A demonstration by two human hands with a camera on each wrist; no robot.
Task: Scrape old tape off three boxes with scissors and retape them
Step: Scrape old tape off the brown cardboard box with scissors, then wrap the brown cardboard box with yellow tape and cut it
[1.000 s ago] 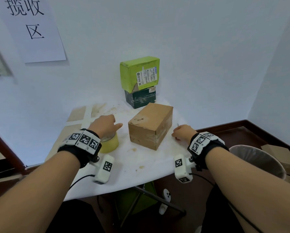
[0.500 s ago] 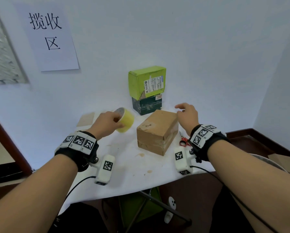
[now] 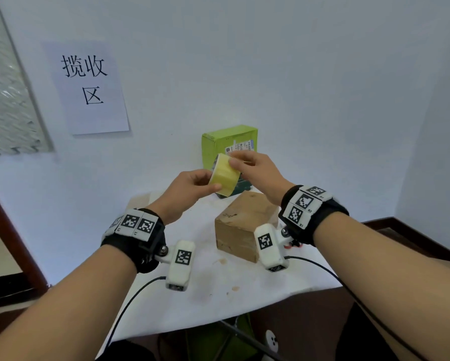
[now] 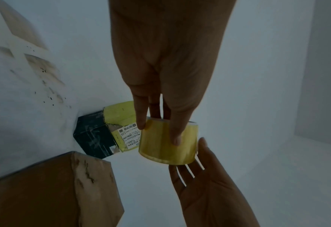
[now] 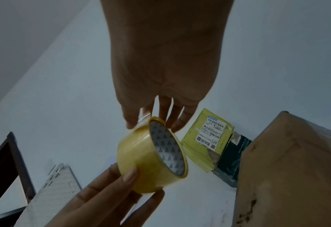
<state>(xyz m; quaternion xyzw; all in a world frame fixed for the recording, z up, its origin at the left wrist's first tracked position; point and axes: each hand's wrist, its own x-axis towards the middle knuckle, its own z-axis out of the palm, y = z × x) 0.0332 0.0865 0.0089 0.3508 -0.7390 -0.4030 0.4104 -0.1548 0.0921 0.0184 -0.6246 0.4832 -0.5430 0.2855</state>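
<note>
Head view: the yellowish translucent tape roll (image 3: 224,175) is held up in the air above the desk (image 3: 213,290), in front of the green box (image 3: 229,142) and behind the brown box (image 3: 244,225). The left hand (image 3: 190,191) grips the roll's lower side; the right hand (image 3: 255,170) pinches at its upper edge.

Left wrist view: thumb and fingers (image 4: 177,135) clamp the roll's band.

Right wrist view: fingertips (image 5: 133,124) touch the rim beside the grey patterned core (image 5: 166,152).

You have: a paper sign (image 3: 88,86) with three printed characters on the wall; a white stained table (image 3: 218,295); a dark wooden frame (image 3: 10,241) at far left.
</note>
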